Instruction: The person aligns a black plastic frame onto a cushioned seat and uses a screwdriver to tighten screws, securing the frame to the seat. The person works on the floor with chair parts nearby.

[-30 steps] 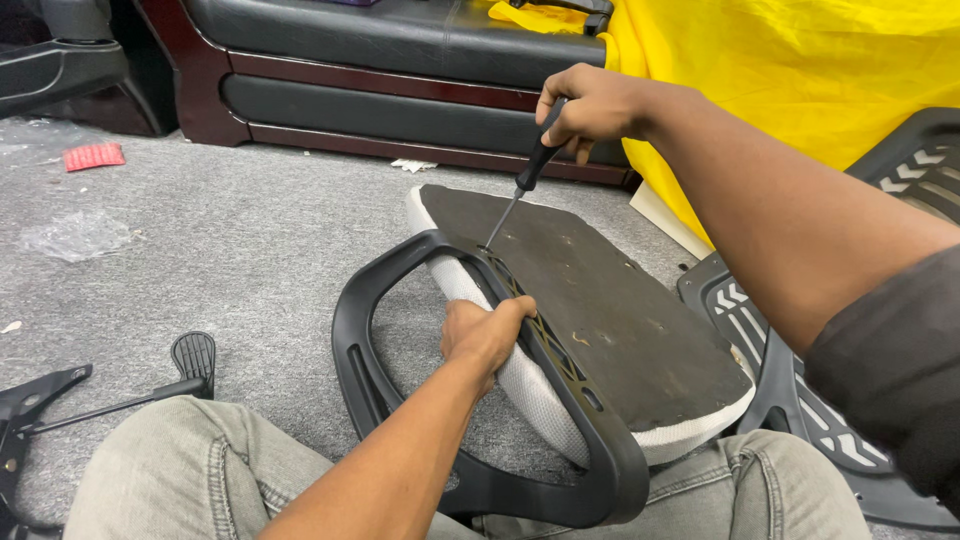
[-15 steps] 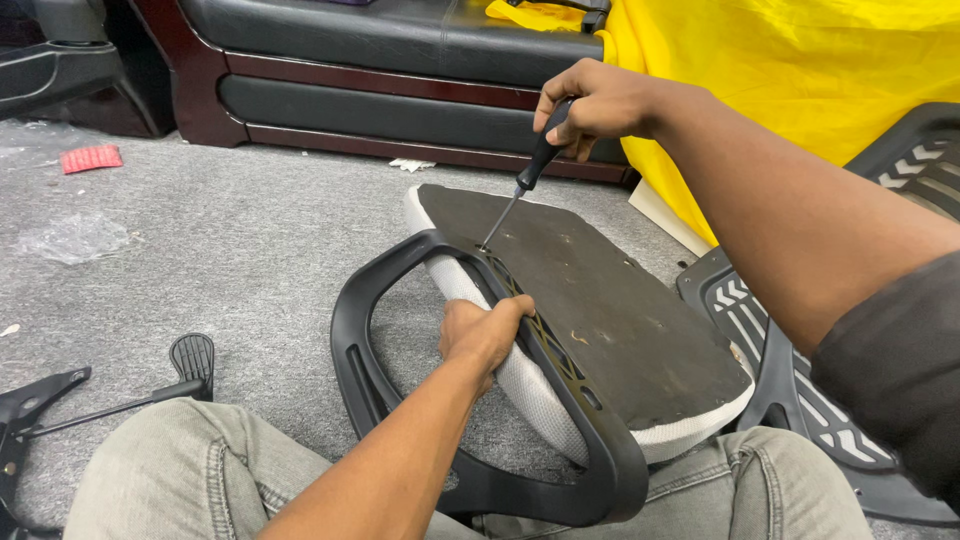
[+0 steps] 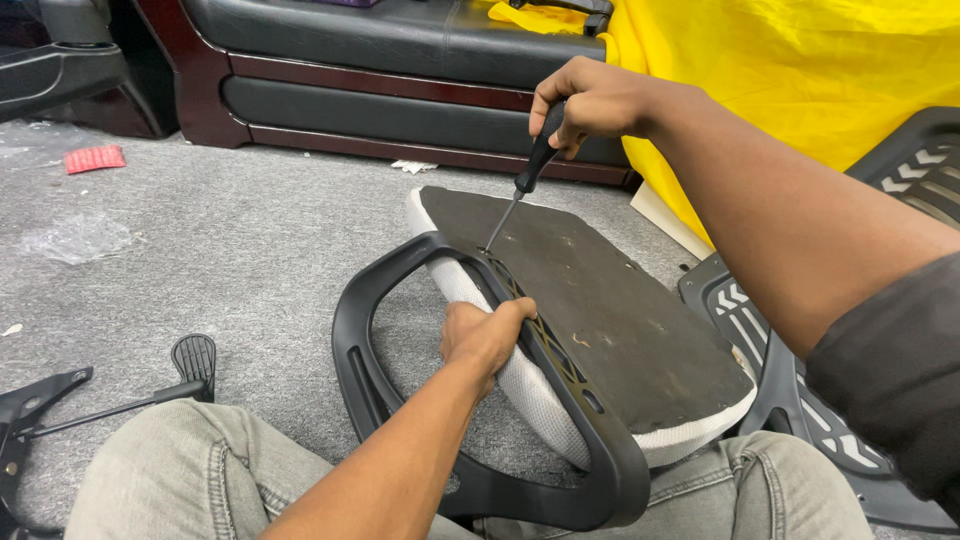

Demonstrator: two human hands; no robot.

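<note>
Right hand (image 3: 590,100) fisted around screwdriver (image 3: 527,180), tip down at armrest (image 3: 560,370) bracket, frame centre. Left hand (image 3: 485,335) clamping seat cushion (image 3: 600,300) edge. Could slip off the screw, jab toward those knuckles.

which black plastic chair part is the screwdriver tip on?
The loop-shaped armrest clamped against the upturned seat, gripped by the left hand. The right hand drives the screwdriver there. The black backrest at right lies untouched.
</note>
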